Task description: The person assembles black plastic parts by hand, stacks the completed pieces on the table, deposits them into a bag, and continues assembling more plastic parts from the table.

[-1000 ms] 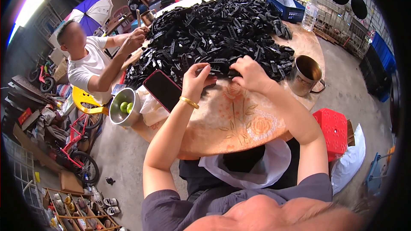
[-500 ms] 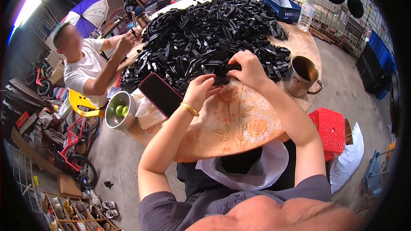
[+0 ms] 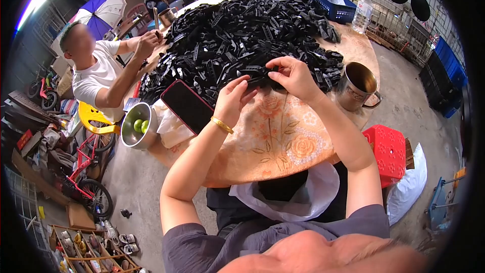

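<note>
A large heap of small black plastic parts (image 3: 242, 30) covers most of the round table. At its near edge my left hand (image 3: 235, 98) is closed in a pinch on a slim black plastic part (image 3: 256, 84). My right hand (image 3: 295, 78), just right of it, has thumb and forefinger closed together against the black parts. What it pinches, if anything, blends into the dark heap. A gold-coloured bangle (image 3: 222, 125) circles my left wrist. Beside that arm lies a dark-screened phone (image 3: 187, 106) in a red case.
A metal mug (image 3: 351, 93) stands right of my right forearm, and a metal bowl (image 3: 126, 139) with green fruit sits left. An open white bag (image 3: 323, 199) hangs below the table edge. Across the left side a person (image 3: 96, 71) handles something small. A blue basket (image 3: 338, 12) stands far right.
Both hands have shifted slightly; my right fingers have moved a little left and my left fingertips have risen toward the heap. The other person's hands have dropped slightly.
</note>
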Action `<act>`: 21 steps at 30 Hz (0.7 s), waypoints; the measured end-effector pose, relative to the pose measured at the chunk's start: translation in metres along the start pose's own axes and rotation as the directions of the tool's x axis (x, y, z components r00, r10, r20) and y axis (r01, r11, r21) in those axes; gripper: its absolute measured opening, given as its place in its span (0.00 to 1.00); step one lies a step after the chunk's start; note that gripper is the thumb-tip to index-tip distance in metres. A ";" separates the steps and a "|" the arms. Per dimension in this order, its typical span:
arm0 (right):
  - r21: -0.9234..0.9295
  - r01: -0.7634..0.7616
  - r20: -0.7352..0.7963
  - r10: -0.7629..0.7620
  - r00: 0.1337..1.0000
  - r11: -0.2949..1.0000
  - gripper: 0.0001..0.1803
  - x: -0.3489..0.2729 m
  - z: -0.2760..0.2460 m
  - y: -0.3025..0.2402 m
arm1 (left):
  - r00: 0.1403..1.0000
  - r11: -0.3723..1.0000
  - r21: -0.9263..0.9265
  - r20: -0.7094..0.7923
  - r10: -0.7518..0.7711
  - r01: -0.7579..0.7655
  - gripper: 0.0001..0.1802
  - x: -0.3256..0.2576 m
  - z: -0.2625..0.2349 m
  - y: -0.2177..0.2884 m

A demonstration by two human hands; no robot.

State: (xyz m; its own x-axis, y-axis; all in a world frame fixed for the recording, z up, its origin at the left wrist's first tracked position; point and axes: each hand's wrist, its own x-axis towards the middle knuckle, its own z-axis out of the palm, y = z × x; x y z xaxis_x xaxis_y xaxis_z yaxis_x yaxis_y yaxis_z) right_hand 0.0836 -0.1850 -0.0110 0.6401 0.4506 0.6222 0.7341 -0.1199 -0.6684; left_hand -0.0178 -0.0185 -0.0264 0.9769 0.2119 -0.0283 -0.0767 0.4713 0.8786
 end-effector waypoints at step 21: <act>0.156 -0.039 0.055 0.031 0.998 0.987 0.15 -0.008 0.007 -0.028 | 0.971 0.929 0.285 0.029 0.238 -0.236 0.19 -0.011 0.012 0.005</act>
State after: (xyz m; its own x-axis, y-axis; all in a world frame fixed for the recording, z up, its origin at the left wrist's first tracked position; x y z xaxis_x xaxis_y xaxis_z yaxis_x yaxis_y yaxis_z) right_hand 0.0565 -0.1796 -0.0001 0.6490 0.4945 0.5782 0.6644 0.0019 -0.7474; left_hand -0.0268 -0.0285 -0.0157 0.9359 0.2932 0.1950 -0.2449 0.1438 0.9588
